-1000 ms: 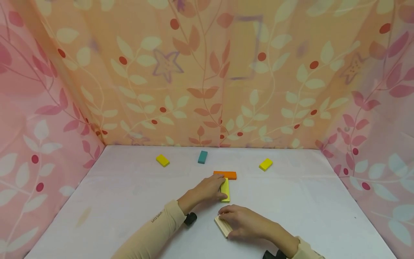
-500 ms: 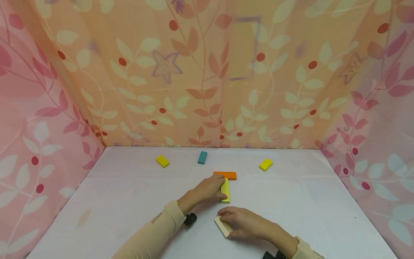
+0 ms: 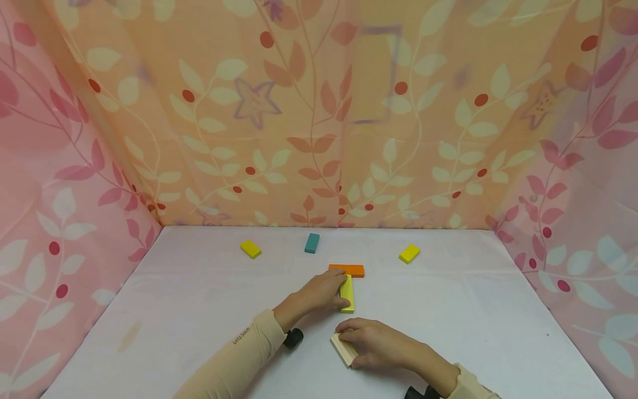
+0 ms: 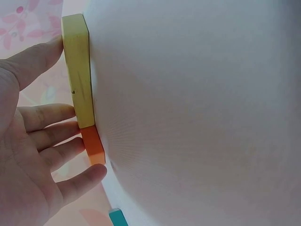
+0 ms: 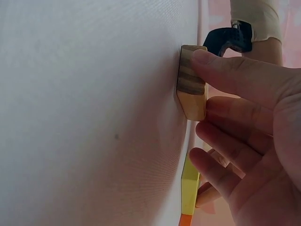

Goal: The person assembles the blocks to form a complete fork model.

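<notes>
Nothing's really shifting since a second ago, so work's looking paused: left hand is resting spread on yellow block butting orange block, right hand is pinching wooden block closer in

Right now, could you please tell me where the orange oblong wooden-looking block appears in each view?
Head: the orange oblong wooden-looking block lies below and slightly right of centre, partly covered by the left hand.
Left wrist: the orange block is left of centre, somewhat low.
Right wrist: only a piece of the orange block shows, at the bottom edge.
Shared landmark: the yellow oblong wooden-looking block next to it.
</notes>
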`<state>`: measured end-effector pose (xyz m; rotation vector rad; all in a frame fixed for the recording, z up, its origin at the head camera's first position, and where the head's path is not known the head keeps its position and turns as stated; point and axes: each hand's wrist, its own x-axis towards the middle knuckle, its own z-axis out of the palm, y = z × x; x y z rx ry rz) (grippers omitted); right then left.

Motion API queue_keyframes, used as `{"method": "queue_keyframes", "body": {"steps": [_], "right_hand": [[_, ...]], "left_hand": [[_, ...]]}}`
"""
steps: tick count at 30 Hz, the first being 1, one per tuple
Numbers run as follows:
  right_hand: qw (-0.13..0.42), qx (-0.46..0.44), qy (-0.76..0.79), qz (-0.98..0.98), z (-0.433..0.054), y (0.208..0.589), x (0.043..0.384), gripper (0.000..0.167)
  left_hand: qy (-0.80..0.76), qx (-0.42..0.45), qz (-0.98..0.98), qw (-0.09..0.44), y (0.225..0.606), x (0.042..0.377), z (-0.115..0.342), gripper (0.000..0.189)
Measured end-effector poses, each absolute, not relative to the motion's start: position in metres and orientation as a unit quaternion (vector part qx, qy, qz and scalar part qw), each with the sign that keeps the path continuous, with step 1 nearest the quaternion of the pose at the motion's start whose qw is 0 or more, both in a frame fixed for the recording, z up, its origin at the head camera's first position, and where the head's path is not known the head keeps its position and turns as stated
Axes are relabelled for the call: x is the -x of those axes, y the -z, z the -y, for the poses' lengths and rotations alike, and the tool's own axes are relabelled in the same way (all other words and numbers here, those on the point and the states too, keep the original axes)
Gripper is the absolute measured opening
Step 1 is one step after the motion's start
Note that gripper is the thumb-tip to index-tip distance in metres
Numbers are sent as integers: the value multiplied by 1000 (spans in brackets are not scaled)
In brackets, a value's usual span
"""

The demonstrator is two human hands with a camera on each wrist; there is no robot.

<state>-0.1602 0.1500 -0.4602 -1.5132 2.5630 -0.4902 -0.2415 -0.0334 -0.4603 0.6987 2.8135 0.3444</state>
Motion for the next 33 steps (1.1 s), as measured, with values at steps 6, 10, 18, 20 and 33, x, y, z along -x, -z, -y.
{"method": "queue_keyframes", "body": {"steps": [6,10,18,20,33], "right_hand": [[71,495,163,-851,-150,460,160,46],[69,498,163,-849,-150,461,160,46],[64,501,161,-848,-150,461,160,46],[61,502,161,-847,-150,460,160,46],[53,504,168,-846,-150,462,160,43]], "left_hand": [[-117,-237,-958,111,461,242,33,69],[-118,-237,-958,111,461,242,34,69],[-117,-241,-957,110,460,241,34,67],[-117,-240,-957,110,460,241,34,68],[-117,-234,-959,111,461,241,33,67]]}}
